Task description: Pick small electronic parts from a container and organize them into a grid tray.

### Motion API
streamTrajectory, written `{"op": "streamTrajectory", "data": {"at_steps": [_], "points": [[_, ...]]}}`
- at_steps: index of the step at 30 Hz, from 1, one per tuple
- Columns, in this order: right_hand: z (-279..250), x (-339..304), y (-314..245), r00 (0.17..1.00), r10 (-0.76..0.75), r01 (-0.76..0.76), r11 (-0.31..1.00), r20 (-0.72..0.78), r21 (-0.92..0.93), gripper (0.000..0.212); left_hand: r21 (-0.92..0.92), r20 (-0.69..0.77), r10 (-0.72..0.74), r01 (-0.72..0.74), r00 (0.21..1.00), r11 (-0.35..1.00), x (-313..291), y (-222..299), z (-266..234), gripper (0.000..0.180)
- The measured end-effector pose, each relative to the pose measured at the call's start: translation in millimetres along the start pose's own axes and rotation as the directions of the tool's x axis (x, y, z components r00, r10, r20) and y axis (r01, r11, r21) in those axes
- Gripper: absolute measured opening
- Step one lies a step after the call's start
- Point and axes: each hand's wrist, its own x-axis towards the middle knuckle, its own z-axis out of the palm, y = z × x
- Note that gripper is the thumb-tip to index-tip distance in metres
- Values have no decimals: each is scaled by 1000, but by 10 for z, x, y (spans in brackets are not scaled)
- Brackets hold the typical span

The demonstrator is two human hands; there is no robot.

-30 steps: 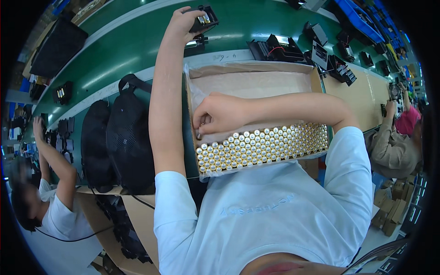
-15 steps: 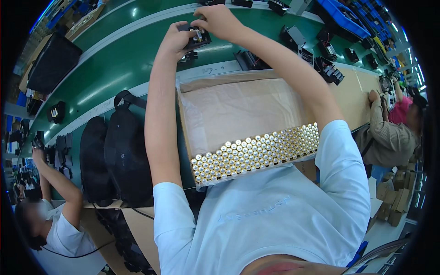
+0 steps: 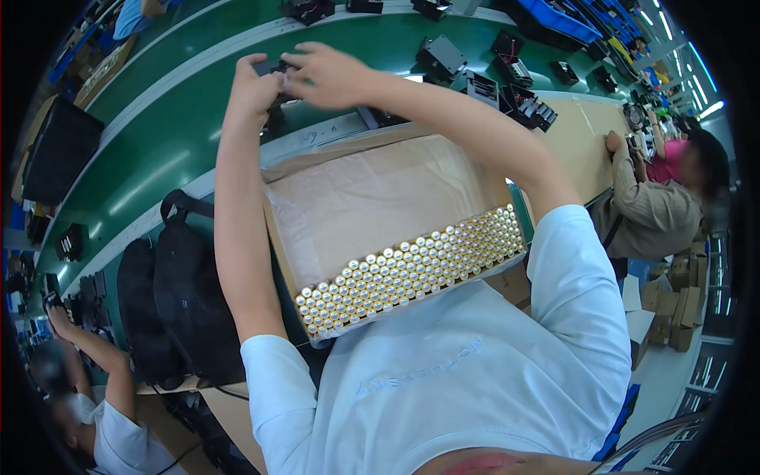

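Over the green bench, beyond the carton, my left hand (image 3: 257, 91) is closed around a small black plastic housing (image 3: 271, 68), largely covered by the fingers. My right hand (image 3: 328, 77) is at the housing's right side, fingers spread apart and slightly blurred. Its fingertips meet my left thumb and the housing; no separate item shows in them. Below my forearms lies an open cardboard carton (image 3: 380, 186) lined with clear film. Tight rows of upright cylindrical batteries (image 3: 412, 265), with silvery tops and gold-coloured rims, fill its near side.
Black housings (image 3: 441, 57) with wires stand on the bench to the right, near a blue bin (image 3: 558, 22). Left of the carton sits a black bag (image 3: 194, 293). Co-workers sit at the far left (image 3: 119, 404) and right (image 3: 657, 198). Brown cartons (image 3: 677, 309) are stacked at right.
The view has shifted, so bench and carton appear lower and further left. My right fingers have moved from a pinch at the housing's edge to a more spread pose against it.
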Motion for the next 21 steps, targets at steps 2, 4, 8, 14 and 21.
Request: {"op": "streamTrajectory", "data": {"at_steps": [2,4,8,14,21], "points": [[23,-15,-1,1000,-24,24,999,-16,-32,37,-4,-58,4,-4,998,1000,6,12,17,58],[-15,-45,62,1000,13,-13,1000,14,26,38,55,-74,11,-7,997,998,-4,-19,-25,57],[-116,106,521,986,42,-51,997,160,54,45,217,-163,36,1,986,976,57,40,-170,52],[-342,-222,1701,289,809,-609,567,511,-554,51,533,-168,83,20,982,846,12,149,-366,47],[-296,-10,1468,444,731,-530,681,519,-506,44,915,-320,254,229,913,331,-61,60,-376,41]]}}
